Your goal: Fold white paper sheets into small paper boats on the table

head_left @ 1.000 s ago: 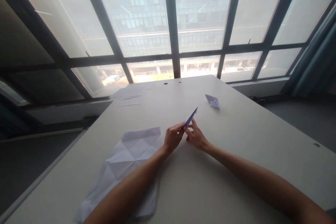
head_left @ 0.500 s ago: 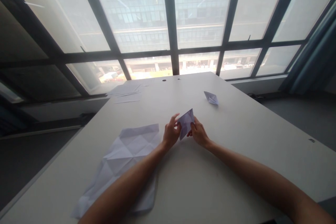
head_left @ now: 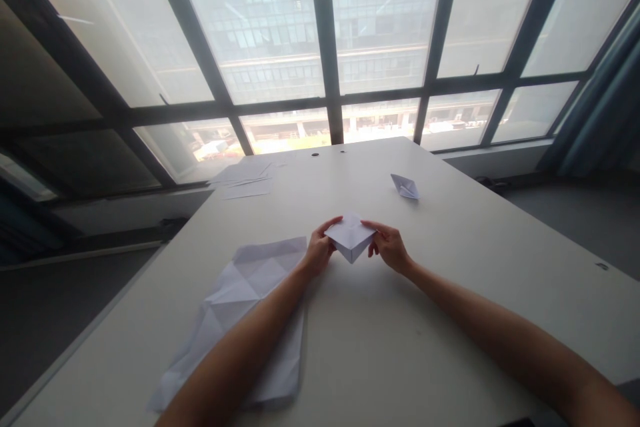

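Both of my hands hold a small folded white paper piece (head_left: 350, 237) just above the pale table (head_left: 450, 293), near its middle. My left hand (head_left: 318, 251) pinches its left corner, and my right hand (head_left: 389, 247) pinches its right corner. The piece is spread open between them, with a pointed bottom and a crease down its middle. A large creased sheet of white paper (head_left: 250, 307) lies flat on the table under my left forearm.
A small folded paper boat (head_left: 405, 186) sits farther back on the right. Several loose paper sheets (head_left: 245, 180) lie at the far left corner. Tall windows with dark frames (head_left: 325, 47) stand behind the table. The table's left edge drops to dark floor.
The folded piece went from a narrow flat shape held edge-on to a wider form pulled open between both hands. My hands have moved apart to its two corners.
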